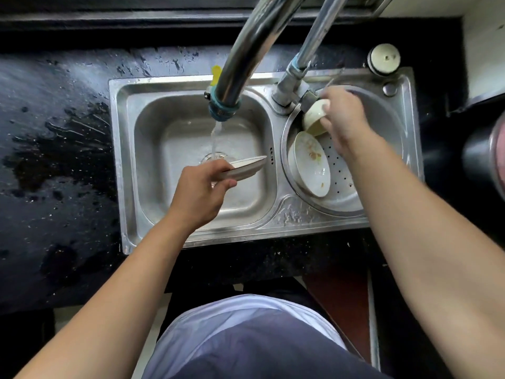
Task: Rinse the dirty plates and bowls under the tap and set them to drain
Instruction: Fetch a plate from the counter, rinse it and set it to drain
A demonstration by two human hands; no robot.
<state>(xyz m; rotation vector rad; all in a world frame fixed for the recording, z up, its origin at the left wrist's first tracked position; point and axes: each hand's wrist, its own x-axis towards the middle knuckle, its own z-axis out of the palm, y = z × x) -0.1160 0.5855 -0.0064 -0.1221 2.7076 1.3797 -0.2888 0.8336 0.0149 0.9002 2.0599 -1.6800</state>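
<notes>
1. Head view: a shallow white plate (246, 168) is held nearly edge-on over the left basin (196, 160), its rim pinched between the thumb and curled fingers of the left hand (202, 192).
2. A thin stream of water (216, 138) is seen falling from the tap spout (224, 105) just beyond those fingertips, past the plate's far edge, onto the drain (214, 157).
3. A cream bowl (314, 119) is gripped, tilted on its side, by the closed fingers of the right hand (344, 121), over the far part of the round right basin (382, 119).
4. Just below that hand, a food-stained white plate (311, 165) is leaned against the left wall of the round basin, on a perforated strainer floor (341, 170).
5. The bowl is set just beside the tap base (287, 91).
6. The steel double sink (120, 165) is surrounded by a dark, water-splashed countertop (54, 160); a round white stopper (384, 58) is seen at the far right corner.
</notes>
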